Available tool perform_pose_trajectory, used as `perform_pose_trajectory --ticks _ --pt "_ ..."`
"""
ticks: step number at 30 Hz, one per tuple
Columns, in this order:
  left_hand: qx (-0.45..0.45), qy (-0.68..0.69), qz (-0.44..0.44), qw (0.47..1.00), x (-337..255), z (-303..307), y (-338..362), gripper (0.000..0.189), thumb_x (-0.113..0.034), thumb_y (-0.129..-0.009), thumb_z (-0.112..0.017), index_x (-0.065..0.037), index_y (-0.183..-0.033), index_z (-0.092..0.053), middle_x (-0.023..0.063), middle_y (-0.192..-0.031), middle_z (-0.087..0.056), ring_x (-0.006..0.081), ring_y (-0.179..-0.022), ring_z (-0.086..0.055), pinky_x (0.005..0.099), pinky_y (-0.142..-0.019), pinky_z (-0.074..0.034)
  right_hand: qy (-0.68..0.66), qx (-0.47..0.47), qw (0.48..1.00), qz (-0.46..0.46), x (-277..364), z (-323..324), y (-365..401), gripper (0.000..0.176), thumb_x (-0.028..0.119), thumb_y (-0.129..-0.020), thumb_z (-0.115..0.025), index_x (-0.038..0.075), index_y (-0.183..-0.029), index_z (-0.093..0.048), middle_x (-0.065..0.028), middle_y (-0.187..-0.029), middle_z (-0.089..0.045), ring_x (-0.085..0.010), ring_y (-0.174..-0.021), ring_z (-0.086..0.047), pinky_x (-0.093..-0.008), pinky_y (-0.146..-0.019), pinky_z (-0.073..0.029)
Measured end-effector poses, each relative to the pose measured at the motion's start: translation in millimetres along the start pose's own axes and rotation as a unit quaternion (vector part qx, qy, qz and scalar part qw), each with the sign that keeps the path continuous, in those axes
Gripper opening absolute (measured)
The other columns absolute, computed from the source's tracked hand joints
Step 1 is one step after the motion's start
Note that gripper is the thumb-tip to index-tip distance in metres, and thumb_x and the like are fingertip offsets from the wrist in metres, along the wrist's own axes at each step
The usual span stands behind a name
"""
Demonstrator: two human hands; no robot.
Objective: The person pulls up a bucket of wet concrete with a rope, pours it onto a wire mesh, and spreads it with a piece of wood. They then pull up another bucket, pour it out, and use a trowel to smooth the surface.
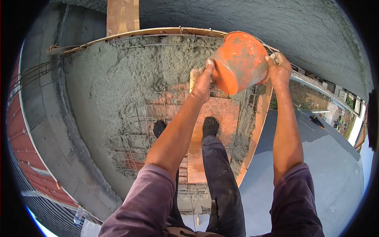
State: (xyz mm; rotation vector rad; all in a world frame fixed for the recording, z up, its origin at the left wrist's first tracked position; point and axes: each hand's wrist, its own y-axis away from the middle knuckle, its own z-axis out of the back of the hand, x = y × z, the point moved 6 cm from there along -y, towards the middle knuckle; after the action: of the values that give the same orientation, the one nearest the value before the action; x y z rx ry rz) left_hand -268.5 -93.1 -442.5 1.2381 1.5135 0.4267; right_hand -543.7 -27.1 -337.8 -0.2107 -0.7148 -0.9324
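An orange bucket (pixel 249 59) smeared with grey concrete is raised and tilted above the far right part of the slab. Its base faces toward me and its mouth points away, so the inside is hidden. My left hand (pixel 202 85) grips the edge of the base, with the thumb up against it. At the rim on the right, my right hand (pixel 279 70) is closed, its fingers coated in concrete. Wet concrete (pixel 130 79) lies rough under and left of the bucket, partly covering steel rebar (pixel 152 114).
My feet stand on and beside an orange-brown board (pixel 217 112) over the rebar. Wooden form boards (pixel 158 31) edge the pour, with nails sticking up. A trowel (pixel 198 215) lies behind my legs. A drop to a lower grey floor (pixel 312 158) is at right.
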Motion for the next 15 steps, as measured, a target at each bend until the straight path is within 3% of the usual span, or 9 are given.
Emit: perform_pose_trajectory --ticks 1,2,5,6,9,10,13,14,15 --pt "0.004 -0.021 -0.010 1.000 -0.7 -10.6 -2.7 0.112 -0.089 -0.082 -0.050 -0.013 -0.159 -0.020 0.0255 -0.149 -0.034 0.0499 -0.140 -0.037 0.0615 -0.117 -0.027 -0.004 -0.012 1.000 -0.003 -16.6 9.1 -8.0 0.022 0.016 -0.090 -0.076 0.002 -0.084 -0.061 -0.0030 -0.069 -0.060 -0.0133 -0.065 -0.050 -0.0328 -0.064 -0.045" --pt "0.016 0.011 0.028 0.999 12.2 -17.4 -15.1 0.114 -0.074 -0.083 -0.067 -0.003 -0.157 -0.018 0.0263 -0.156 -0.032 0.0432 -0.144 -0.036 0.0585 -0.120 -0.028 -0.004 -0.019 1.000 -0.015 -37.8 19.8 -5.8 0.022 0.016 -0.090 -0.076 0.002 -0.084 -0.061 -0.0027 -0.068 -0.060 -0.0131 -0.065 -0.050 -0.0327 -0.064 -0.044" --pt "0.027 -0.064 -0.047 0.996 -2.9 -61.4 -2.9 0.109 -0.075 -0.084 -0.066 -0.005 -0.155 -0.024 0.0264 -0.149 -0.041 0.0421 -0.142 -0.038 0.0593 -0.117 -0.028 -0.050 -0.049 0.996 -0.049 -80.6 51.3 -3.9 0.018 0.014 -0.094 -0.073 0.003 -0.085 -0.063 0.0007 -0.071 -0.060 -0.0095 -0.065 -0.049 -0.0280 -0.062 -0.044" --pt "0.031 -0.033 -0.070 0.997 -8.9 -72.9 3.0 0.110 -0.063 -0.083 -0.077 0.002 -0.153 -0.023 0.0288 -0.146 -0.043 0.0418 -0.140 -0.041 0.0596 -0.120 -0.025 -0.096 -0.067 0.992 -0.049 -80.6 63.9 -1.7 0.016 0.013 -0.095 -0.072 0.004 -0.085 -0.063 0.0015 -0.073 -0.060 -0.0085 -0.065 -0.049 -0.0267 -0.062 -0.044" --pt "0.072 -0.087 -0.069 0.991 -16.3 -108.2 13.1 0.108 -0.055 -0.083 -0.080 0.003 -0.153 -0.022 0.0293 -0.141 -0.046 0.0428 -0.140 -0.041 0.0592 -0.122 -0.021 -0.151 -0.082 0.978 -0.116 -119.8 87.0 25.8 0.013 0.011 -0.098 -0.069 0.006 -0.088 -0.064 0.0027 -0.076 -0.061 -0.0064 -0.065 -0.051 -0.0242 -0.059 -0.045" --pt "0.077 -0.115 -0.080 0.987 -20.8 -117.2 9.6 0.103 -0.047 -0.085 -0.081 0.004 -0.154 -0.024 0.0271 -0.136 -0.049 0.0404 -0.137 -0.046 0.0550 -0.118 -0.036 -0.161 -0.084 0.974 -0.135 -130.2 91.6 20.7 0.011 0.011 -0.098 -0.069 0.006 -0.089 -0.064 0.0030 -0.078 -0.061 -0.0059 -0.065 -0.051 -0.0237 -0.059 -0.045" --pt "0.048 -0.214 -0.151 0.964 -27.6 -131.6 13.1 0.096 -0.042 -0.086 -0.081 0.005 -0.152 -0.029 0.0253 -0.133 -0.050 0.0370 -0.130 -0.054 0.0479 -0.106 -0.051 -0.206 -0.097 0.962 -0.148 -146.0 106.7 35.4 0.012 0.014 -0.098 -0.070 0.007 -0.090 -0.064 0.0025 -0.079 -0.063 -0.0067 -0.066 -0.055 -0.0259 -0.057 -0.048" --pt "0.045 -0.240 -0.187 0.952 -34.8 -139.4 18.3 0.094 -0.039 -0.085 -0.083 0.006 -0.150 -0.032 0.0252 -0.134 -0.050 0.0334 -0.121 -0.060 0.0411 -0.095 -0.059 -0.239 -0.103 0.950 -0.174 -152.3 102.0 42.0 0.012 0.016 -0.098 -0.070 0.007 -0.093 -0.064 0.0015 -0.082 -0.064 -0.0075 -0.068 -0.058 -0.0263 -0.057 -0.049" --pt "0.038 -0.254 -0.203 0.945 -44.9 -142.7 22.2 0.091 -0.037 -0.084 -0.084 0.006 -0.148 -0.035 0.0239 -0.135 -0.047 0.0340 -0.124 -0.057 0.0416 -0.100 -0.056 -0.240 -0.111 0.951 -0.163 -150.7 106.7 41.0 0.012 0.016 -0.098 -0.070 0.007 -0.093 -0.064 0.0011 -0.082 -0.065 -0.0077 -0.069 -0.058 -0.0264 -0.057 -0.050"
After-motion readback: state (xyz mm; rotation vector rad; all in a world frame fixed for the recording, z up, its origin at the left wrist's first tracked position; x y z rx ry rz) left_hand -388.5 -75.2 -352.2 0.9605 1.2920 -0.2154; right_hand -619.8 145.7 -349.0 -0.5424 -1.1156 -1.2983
